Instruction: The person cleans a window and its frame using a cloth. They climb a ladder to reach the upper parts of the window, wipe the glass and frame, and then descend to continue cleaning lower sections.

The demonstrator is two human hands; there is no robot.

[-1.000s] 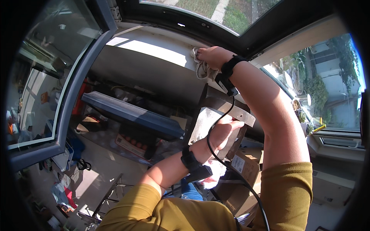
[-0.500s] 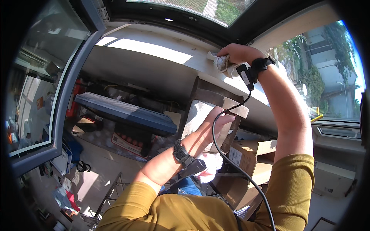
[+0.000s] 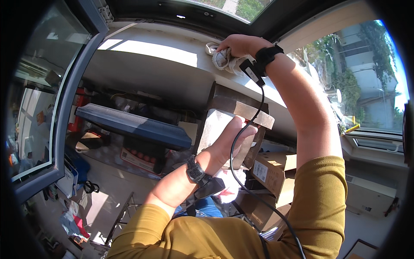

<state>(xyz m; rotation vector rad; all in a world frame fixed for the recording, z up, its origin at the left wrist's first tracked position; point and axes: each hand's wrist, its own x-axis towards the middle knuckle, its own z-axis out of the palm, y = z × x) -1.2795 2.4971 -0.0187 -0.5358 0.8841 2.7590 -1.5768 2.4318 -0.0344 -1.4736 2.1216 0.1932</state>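
Observation:
My right hand (image 3: 242,45) is closed on a crumpled whitish cloth (image 3: 222,59), pressed on the white windowsill (image 3: 172,55) below the dark window frame. A black strap with a small black device is on that wrist, and a cable (image 3: 235,168) hangs from it. Lower down, my left hand (image 3: 241,131) grips the edge of a brown wooden frame (image 3: 235,105) with a pale panel, which stands against the wall under the sill. Its fingertips are partly hidden behind the wood. The left wrist also carries a strapped black device.
An opened window sash (image 3: 60,142) stands at the left. Below the sill lies a long dark-blue slatted panel (image 3: 133,125) over cluttered shelving. Cardboard boxes (image 3: 271,172) are stacked right of the wooden frame. Another glass pane (image 3: 358,77) is at the right.
My right hand has slid left along the sill with the cloth. My left hand keeps its hold on the wooden frame. The view has shifted slightly.

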